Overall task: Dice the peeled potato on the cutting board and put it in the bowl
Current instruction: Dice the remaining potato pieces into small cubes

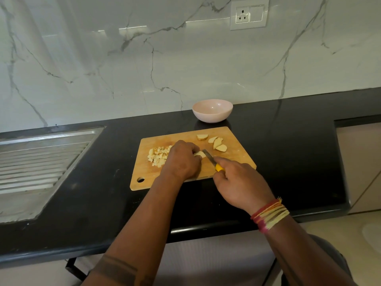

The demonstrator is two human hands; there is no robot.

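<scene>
A wooden cutting board (pixel 237 155) lies on the black counter. On its left side sits a pile of diced potato (pixel 157 156). Several potato slices (pixel 218 143) lie near the board's far right part. My left hand (pixel 182 159) holds a potato piece (pixel 200 154) down on the board's middle. My right hand (pixel 237 180) grips a yellow-handled knife (pixel 212 159), its blade angled right beside that piece. A pink bowl (pixel 212 116), with nothing in it, stands just behind the board.
A steel sink drainboard (pixel 41 159) is set into the counter at the left. The marble wall carries a socket plate (pixel 249 14). The counter's front edge (pixel 206 229) runs below my wrists, and the counter ends at the right near a cabinet (pixel 360 162).
</scene>
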